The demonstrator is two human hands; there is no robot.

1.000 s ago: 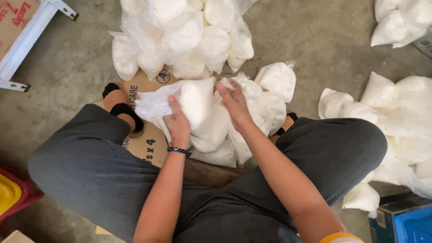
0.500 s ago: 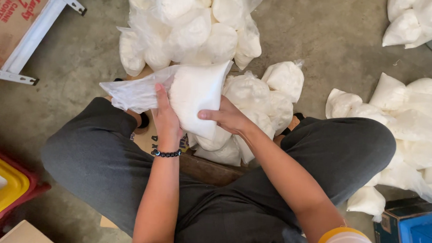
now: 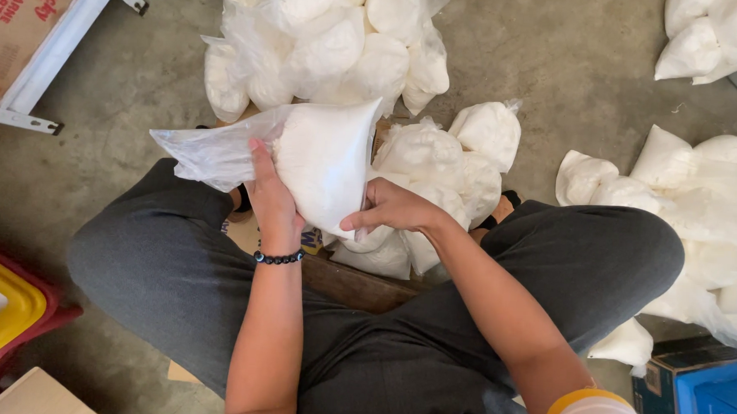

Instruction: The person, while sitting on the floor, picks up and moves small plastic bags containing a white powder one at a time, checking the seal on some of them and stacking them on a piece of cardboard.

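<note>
Bare grey concrete floor [image 3: 557,66] filled the head view, with me watching remotely as the person sat cross-legged in dark trousers [image 3: 175,281]. At the centre, a clear plastic bag of white powder [image 3: 321,163] was raised above the lap, its empty neck trailing flat toward nine o'clock, not tied as far as I could see. The left hand [image 3: 271,201], a dark bead bracelet [image 3: 278,258] on its wrist, was closed around the bag where powder met loose plastic. The right hand [image 3: 393,210] was pressed against the bag's lower right side, fingers curled on it. Both hands were therefore clamped on that one bag.

Just beyond the knees, at one o'clock, lay a small heap of filled bags [image 3: 445,161] on cardboard. At twelve o'clock sat a bigger pile of bags [image 3: 326,39], and more bags [image 3: 716,206] spread at three o'clock. I judged many bags already handled, this one midway, though I could not tell which heaps were finished. A yellow and red crate [image 3: 0,307] sat at eight o'clock, a blue bin [image 3: 708,396] at four.
</note>
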